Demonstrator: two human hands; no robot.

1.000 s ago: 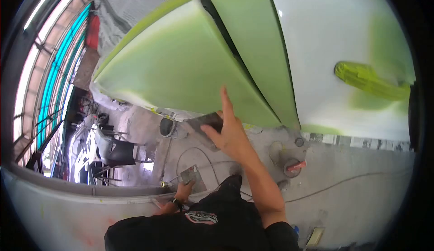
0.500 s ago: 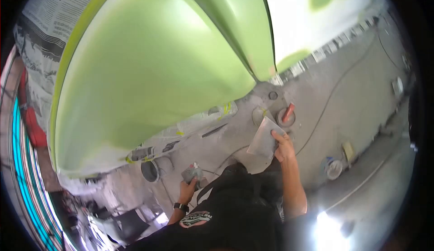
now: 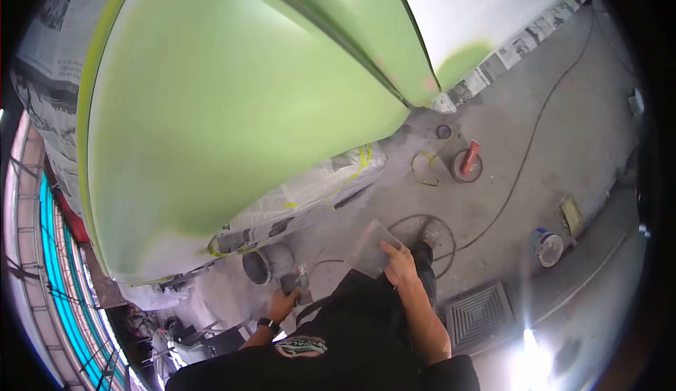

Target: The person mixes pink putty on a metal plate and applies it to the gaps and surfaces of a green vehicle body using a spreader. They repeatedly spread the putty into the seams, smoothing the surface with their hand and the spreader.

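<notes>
My right hand (image 3: 400, 264) grips a flat, greyish translucent sheet (image 3: 368, 249) by its edge, thumb on top. My left hand (image 3: 283, 304), with a dark watch on the wrist, is closed round a small grey flat piece (image 3: 291, 282); its exact kind is too small to make out. A dark bucket (image 3: 257, 267) stands just beyond my left hand. In front of me rises a large curved car body panel (image 3: 204, 102) in pale green, with white patches at its edges. Neither hand touches the panel.
Newspaper masking (image 3: 53, 109) covers the left side and lower edges. A red tube (image 3: 471, 157) rests on a round tin (image 3: 467, 167). A cable (image 3: 524, 159) loops across the floor near my shoe (image 3: 431, 231). A white tub (image 3: 547, 249) and floor grate (image 3: 479, 315) lie right.
My right hand has moved left and down with the sheet. My left hand is slightly lower, closer to the bucket. The view has shifted, showing more floor on the right.
</notes>
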